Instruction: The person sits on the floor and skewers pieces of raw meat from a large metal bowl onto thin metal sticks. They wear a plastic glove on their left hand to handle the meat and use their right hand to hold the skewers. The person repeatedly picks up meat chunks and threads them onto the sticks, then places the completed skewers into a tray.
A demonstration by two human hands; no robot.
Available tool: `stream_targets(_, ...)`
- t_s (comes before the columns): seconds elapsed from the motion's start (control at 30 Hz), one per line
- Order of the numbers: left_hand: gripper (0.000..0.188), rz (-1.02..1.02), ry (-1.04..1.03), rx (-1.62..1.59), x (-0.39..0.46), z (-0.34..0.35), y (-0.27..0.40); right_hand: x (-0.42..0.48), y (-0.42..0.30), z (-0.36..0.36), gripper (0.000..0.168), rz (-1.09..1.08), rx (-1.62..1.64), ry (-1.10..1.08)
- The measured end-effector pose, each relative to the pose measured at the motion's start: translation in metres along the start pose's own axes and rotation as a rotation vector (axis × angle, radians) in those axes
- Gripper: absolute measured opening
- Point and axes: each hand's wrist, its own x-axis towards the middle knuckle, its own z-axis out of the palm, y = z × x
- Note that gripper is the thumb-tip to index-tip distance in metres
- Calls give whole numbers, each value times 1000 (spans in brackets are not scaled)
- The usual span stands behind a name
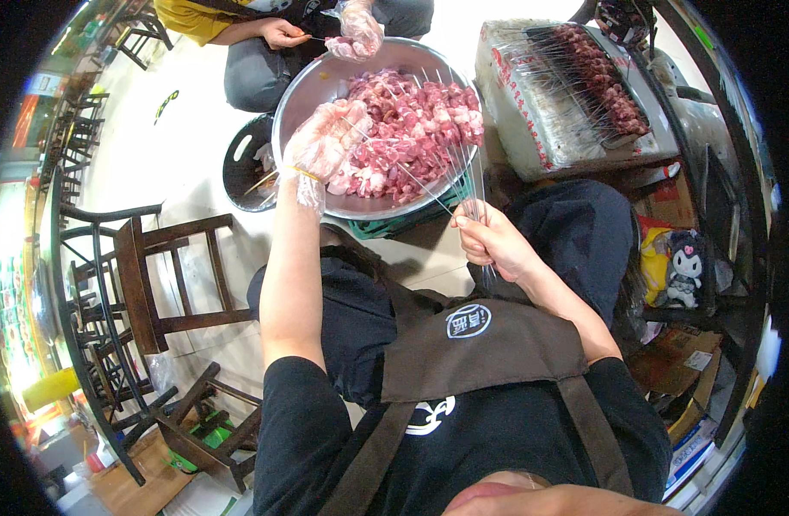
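My left hand (330,138), in a clear plastic glove with a yellow band at the wrist, is over the left side of a large metal bowl (298,84). Chunks of raw meat (394,109) fill much of the bowl. The glove hides whether the fingers hold a piece; a thin skewer tip shows beside them. Bare, my right hand (491,238) grips a bundle of thin metal skewers (473,184) below the bowl's right rim. Meat is threaded on their far ends, over the bowl. One skewer (425,188) slants apart from the bundle towards my left hand.
Across the bowl, another person's gloved hand (361,32) holds meat near a skewer. A foam box (517,116) at the right carries a tray of loaded skewers (601,84). A black bin (239,174) stands left of the bowl, wooden stools (139,284) further left.
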Motion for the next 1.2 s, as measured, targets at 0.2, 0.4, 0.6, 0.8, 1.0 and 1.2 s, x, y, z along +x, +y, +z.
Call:
stream_targets(0.2,20,23,17,-51,0,-11,2,4,5,0,8,-27,-3,35)
stream_targets(0.4,17,17,-164,75,3,-13,-1,6,6,0,7,-36,-28,59)
stream_targets(0.6,11,117,-164,124,6,-7,-13,7,8,0,6,-36,-23,63)
stream_targets(0.8,12,92,-58,-10,6,-3,-31,10,9,4,6,-59,-9,118)
stream_targets(1.0,11,22,-179,-94,10,-3,-37,12,10,4,6,-83,35,77)
stream_targets(1.2,15,-6,-274,-227,-4,16,-31,10,7,2,7,-60,32,94)
